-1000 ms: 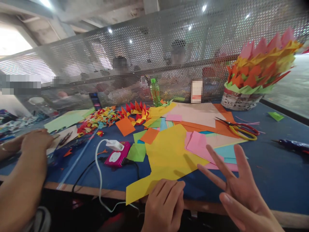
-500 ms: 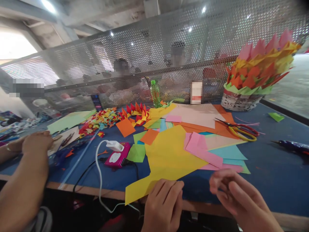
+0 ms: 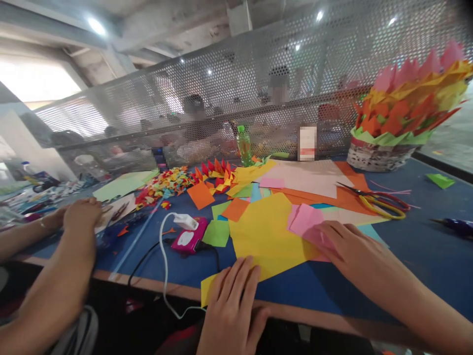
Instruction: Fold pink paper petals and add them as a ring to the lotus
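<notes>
My left hand (image 3: 236, 296) lies flat at the table's front edge, fingers stretched over the lower corner of a large sheet of yellow paper (image 3: 269, 231). To the right, my right hand (image 3: 351, 249) reaches palm down over the pink paper (image 3: 306, 219). Its fingers are extended and their tips rest on or just over the pink pieces; whether they pinch any is hidden. Light blue paper (image 3: 373, 231) shows beyond that hand. Small squares of orange paper (image 3: 236, 209) and green paper (image 3: 217, 232) lie left of the yellow sheet.
Scissors (image 3: 384, 204) and a dark blue pen-like tool (image 3: 456, 226) lie at right, before a folded-paper basket (image 3: 384, 150). A pink power adapter (image 3: 190, 236) with cords sits left of centre. A green-capped bottle (image 3: 244, 147) stands behind. Another person's arms (image 3: 79, 231) rest at left.
My right hand has moved forward from the front edge onto the pink paper. My left hand has gone from curled to spread flat on the yellow paper. The view has shifted slightly left.
</notes>
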Demonstrator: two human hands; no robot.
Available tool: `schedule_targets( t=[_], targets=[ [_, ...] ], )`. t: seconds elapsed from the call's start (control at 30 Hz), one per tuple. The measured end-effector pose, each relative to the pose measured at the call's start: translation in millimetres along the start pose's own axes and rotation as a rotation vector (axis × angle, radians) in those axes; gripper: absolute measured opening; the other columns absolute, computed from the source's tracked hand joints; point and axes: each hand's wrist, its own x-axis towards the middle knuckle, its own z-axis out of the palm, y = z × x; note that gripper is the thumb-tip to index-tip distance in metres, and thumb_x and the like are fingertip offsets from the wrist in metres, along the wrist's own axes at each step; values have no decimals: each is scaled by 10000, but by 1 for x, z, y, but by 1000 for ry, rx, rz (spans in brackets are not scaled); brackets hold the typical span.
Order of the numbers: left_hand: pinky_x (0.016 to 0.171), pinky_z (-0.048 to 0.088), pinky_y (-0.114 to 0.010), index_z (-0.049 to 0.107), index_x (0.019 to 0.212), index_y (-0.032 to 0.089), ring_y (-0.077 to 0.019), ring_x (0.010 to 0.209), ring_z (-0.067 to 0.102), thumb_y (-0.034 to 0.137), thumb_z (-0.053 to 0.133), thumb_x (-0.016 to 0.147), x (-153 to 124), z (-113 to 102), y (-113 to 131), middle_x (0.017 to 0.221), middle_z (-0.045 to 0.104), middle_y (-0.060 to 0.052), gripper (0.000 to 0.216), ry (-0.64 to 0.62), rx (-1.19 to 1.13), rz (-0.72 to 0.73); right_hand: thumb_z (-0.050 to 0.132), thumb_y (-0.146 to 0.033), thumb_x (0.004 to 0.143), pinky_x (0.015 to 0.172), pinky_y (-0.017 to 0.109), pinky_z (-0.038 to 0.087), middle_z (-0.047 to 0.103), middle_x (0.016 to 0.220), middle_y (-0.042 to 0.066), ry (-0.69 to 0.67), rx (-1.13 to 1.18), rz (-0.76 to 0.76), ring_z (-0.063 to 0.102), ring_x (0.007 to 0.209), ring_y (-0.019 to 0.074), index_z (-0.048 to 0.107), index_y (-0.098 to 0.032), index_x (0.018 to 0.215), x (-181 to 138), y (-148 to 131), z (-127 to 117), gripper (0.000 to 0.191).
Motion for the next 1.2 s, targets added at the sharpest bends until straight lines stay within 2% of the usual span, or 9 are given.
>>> schedule_targets(
  t=[0.13, 0.3, 0.43, 0.63, 0.77, 0.83, 0.97, 1.07, 1.2],
  targets=[
    [1178, 417, -389, 679, 1440, 130, -251, 1429, 583, 326, 505, 1105, -9, -2, 1, 1516, 696, -70, 426, -31, -22, -2, 372, -195, 1043, 792, 529, 602, 750, 1136, 150, -1, -62, -48, 736, 950, 349, 672, -224, 1134, -2, 0, 1, 315],
    [1151, 441, -370, 695, 1423, 154, -237, 1378, 618, 282, 510, 1099, -10, -4, 0, 1484, 719, -48, 394, -19, -56, -9, 401, -255, 1056, 812, 544, 596, 725, 1161, 164, 46, -82, -20, 729, 984, 355, 616, -176, 1272, -9, 7, 1, 314],
    [1119, 449, -363, 718, 1385, 171, -229, 1328, 645, 280, 520, 1101, -12, -5, -3, 1440, 745, -45, 363, -7, -66, -1, 458, -325, 1063, 809, 504, 604, 721, 1217, 143, 59, -69, 7, 745, 983, 328, 573, -202, 1319, -19, 19, 1, 307],
    [1102, 426, -369, 757, 1286, 188, -212, 1193, 698, 281, 519, 1119, -1, -15, -1, 1292, 803, -31, 305, -8, -95, 1, 491, -382, 1096, 942, 447, 605, 698, 1388, 114, -21, 243, 91, 741, 1187, 293, 523, -287, 1432, -25, 17, -7, 351],
    [1094, 425, -379, 755, 1232, 183, -197, 1113, 717, 172, 563, 1082, 19, -25, 1, 1212, 814, -11, 244, 4, -191, 25, 529, -485, 1082, 978, 439, 610, 755, 1326, 105, 65, 399, 165, 759, 1156, 286, 610, -292, 1385, -18, 17, -26, 368],
    [1061, 446, -376, 751, 1205, 179, -188, 1064, 722, 153, 565, 1071, 28, -27, 2, 1182, 815, -6, 231, 4, -244, 71, 559, -563, 1046, 949, 448, 632, 787, 1267, 105, 129, 446, 212, 779, 1098, 300, 668, -279, 1330, -18, 21, -36, 416],
    [979, 492, -381, 737, 1183, 179, -184, 994, 726, 167, 548, 1079, 41, -22, 6, 1141, 810, -2, 216, -6, -291, 143, 620, -676, 957, 788, 415, 686, 808, 1210, 112, 186, 524, 358, 798, 1038, 321, 735, -275, 1242, -27, 31, -49, 505],
    [938, 529, -397, 716, 1227, 194, -196, 992, 726, 195, 551, 1087, 53, -18, 10, 1160, 803, -4, 216, -78, -322, 186, 657, -735, 904, 800, 422, 709, 804, 1228, 122, 241, 618, 453, 801, 1042, 342, 749, -284, 1213, -36, 37, -57, 554],
    [941, 575, -435, 702, 1253, 220, -240, 1053, 725, 264, 511, 1112, 89, -6, 8, 1195, 788, -30, 241, -355, -410, 145, 668, -723, 905, 796, 441, 716, 795, 1269, 97, 345, 730, 465, 792, 1069, 361, 731, -334, 1227, -49, 43, -73, 509]
  ],
)
